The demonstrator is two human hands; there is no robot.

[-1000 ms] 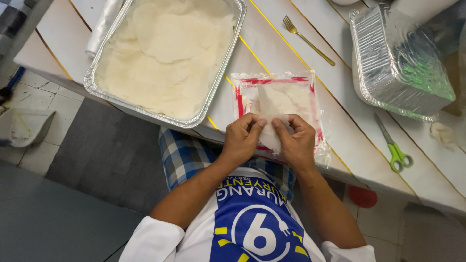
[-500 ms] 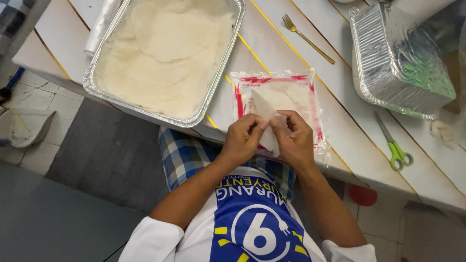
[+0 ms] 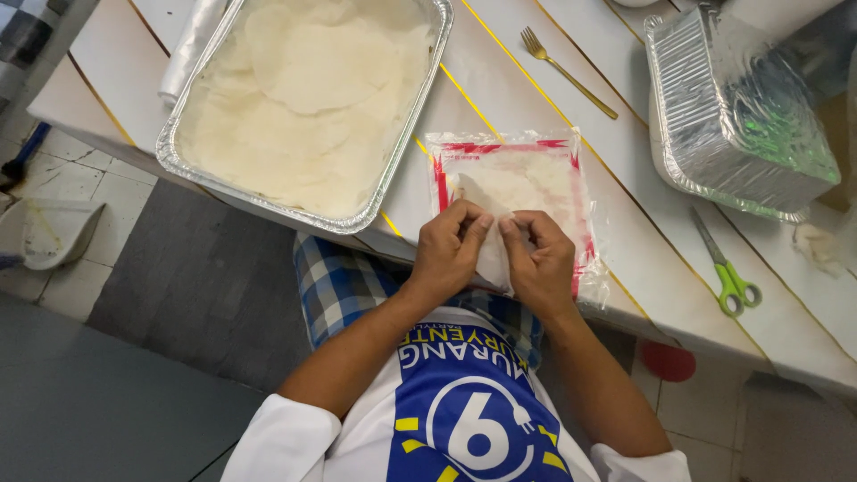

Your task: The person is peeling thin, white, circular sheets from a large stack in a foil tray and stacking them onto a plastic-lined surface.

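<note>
A clear plastic packet with red borders (image 3: 527, 170) lies on the white table (image 3: 625, 241) at its near edge, with a stack of thin pale wrapper sheets (image 3: 518, 192) in it. My left hand (image 3: 449, 250) and my right hand (image 3: 538, 259) meet at the packet's near end. Both pinch the near edge of the top sheet, which is lifted and folded between the fingertips. To the left sits a large foil tray (image 3: 411, 134) filled with separated pale round sheets (image 3: 312, 89).
A gold fork (image 3: 567, 71) lies behind the packet. A foil tray under plastic film (image 3: 732, 116) stands at the right, green-handled scissors (image 3: 728, 272) in front of it. A roll of film (image 3: 192, 45) lies left of the big tray. A dustpan (image 3: 54, 232) sits on the floor.
Both hands have kept working at the near edge of the top sheet, and its corner now stands higher off the stack. Nothing else has moved.
</note>
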